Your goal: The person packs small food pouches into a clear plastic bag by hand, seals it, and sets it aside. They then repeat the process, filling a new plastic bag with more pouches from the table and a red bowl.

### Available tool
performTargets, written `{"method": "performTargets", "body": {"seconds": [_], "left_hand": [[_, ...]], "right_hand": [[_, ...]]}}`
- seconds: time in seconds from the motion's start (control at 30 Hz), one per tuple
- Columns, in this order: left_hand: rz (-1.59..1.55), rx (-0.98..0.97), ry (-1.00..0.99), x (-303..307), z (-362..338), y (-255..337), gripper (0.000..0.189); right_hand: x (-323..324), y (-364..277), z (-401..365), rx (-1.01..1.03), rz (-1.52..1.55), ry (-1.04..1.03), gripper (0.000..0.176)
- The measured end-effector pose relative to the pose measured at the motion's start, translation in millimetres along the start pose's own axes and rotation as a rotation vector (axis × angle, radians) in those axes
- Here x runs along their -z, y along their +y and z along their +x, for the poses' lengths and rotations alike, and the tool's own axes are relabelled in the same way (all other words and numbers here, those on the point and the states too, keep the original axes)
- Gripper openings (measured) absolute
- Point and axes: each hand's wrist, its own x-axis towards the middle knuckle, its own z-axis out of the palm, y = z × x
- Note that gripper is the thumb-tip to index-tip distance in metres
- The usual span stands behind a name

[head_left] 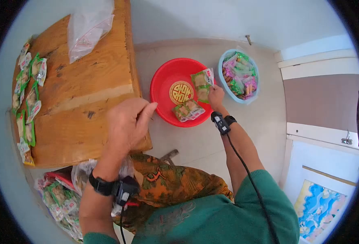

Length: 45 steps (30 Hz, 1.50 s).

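Note:
My right hand (216, 97) is closed on a green-and-white food packet (202, 83) at the right side of a red basin (160, 75). Inside the basin, below that packet, lies another packet (187, 110) of similar look. Gold double characters decorate the basin's bottom. Over the right edge of the wooden table (78, 130) is my left hand (130, 120), its thumb apart from loosely bent fingers and nothing visible in it. The fingertips of that hand are partly hidden.
Several similar packets (32, 101) line the table's left side, and a clear plastic bag (88, 34) lies at its far end. A pale blue basket (221, 75) of packaged snacks stands right of the basin. More packets (59, 199) sit in a bag at lower left.

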Motion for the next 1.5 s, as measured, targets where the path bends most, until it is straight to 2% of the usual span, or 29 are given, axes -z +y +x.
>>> {"method": "performTargets", "body": {"seconds": [0.17,0.23,0.47,0.67,0.73,0.77,0.83,0.87,0.93,0.97,1.03,1.17,1.23,1.27,1.3,1.4,1.43,1.5], "left_hand": [[-0.079,0.058,-0.044,3,2,-2,0.016],[-0.075,-0.039,-0.061,2,3,-6,0.015],[-0.016,-0.046,-0.095,6,7,-6,0.018],[-0.018,-0.024,-0.086,3,7,-7,0.022],[-0.044,-0.011,-0.060,2,7,-6,0.023],[-0.027,-0.001,-0.055,3,7,-6,0.023],[-0.006,-0.023,-0.083,6,8,-5,0.023],[0.016,-0.012,-0.078,7,8,-4,0.023],[-0.002,-0.016,-0.071,5,6,-5,0.021],[0.024,-0.008,-0.062,5,5,-6,0.021],[-0.020,-0.031,-0.032,1,4,-7,0.021],[0.023,-0.054,-0.006,3,1,-6,0.022],[0.018,-0.020,-0.054,5,1,-3,0.019],[0.021,-0.041,-0.036,5,1,-2,0.019],[0.028,-0.041,-0.029,4,1,-1,0.021],[0.021,-0.038,0.002,5,0,-1,0.023],[0.001,-0.014,0.006,5,0,-1,0.025],[-0.040,-0.026,0.012,3,0,-2,0.023]], "right_hand": [[-28,14,5,-0.063,0.033,-0.050,0.020],[-39,24,9,-0.074,0.045,-0.059,0.020],[-70,61,22,-0.101,-0.088,-0.087,0.020],[-106,120,17,-0.138,0.112,-0.181,0.026],[-114,140,19,-0.109,-0.246,-0.245,0.030],[-115,144,19,-0.097,-0.235,-0.257,0.030],[-103,130,18,-0.207,-0.255,-0.244,0.028],[-98,119,12,-0.194,-0.239,-0.260,0.028],[-87,95,7,-0.202,-0.124,-0.059,0.027],[-87,81,2,-0.188,-0.103,-0.072,0.027],[-81,60,-4,-0.088,-0.261,0.125,0.028],[-59,3,-5,-0.079,-0.037,0.104,0.035],[-41,-30,-2,0.008,0.289,0.048,0.040],[-12,-75,-5,-0.127,0.397,-0.038,0.037],[-5,-90,-1,-0.110,0.406,-0.017,0.037],[33,-149,8,0.265,0.375,0.078,0.032],[53,-180,6,0.283,0.376,0.102,0.032],[85,-238,-3,0.343,0.621,-0.050,0.031]]}}
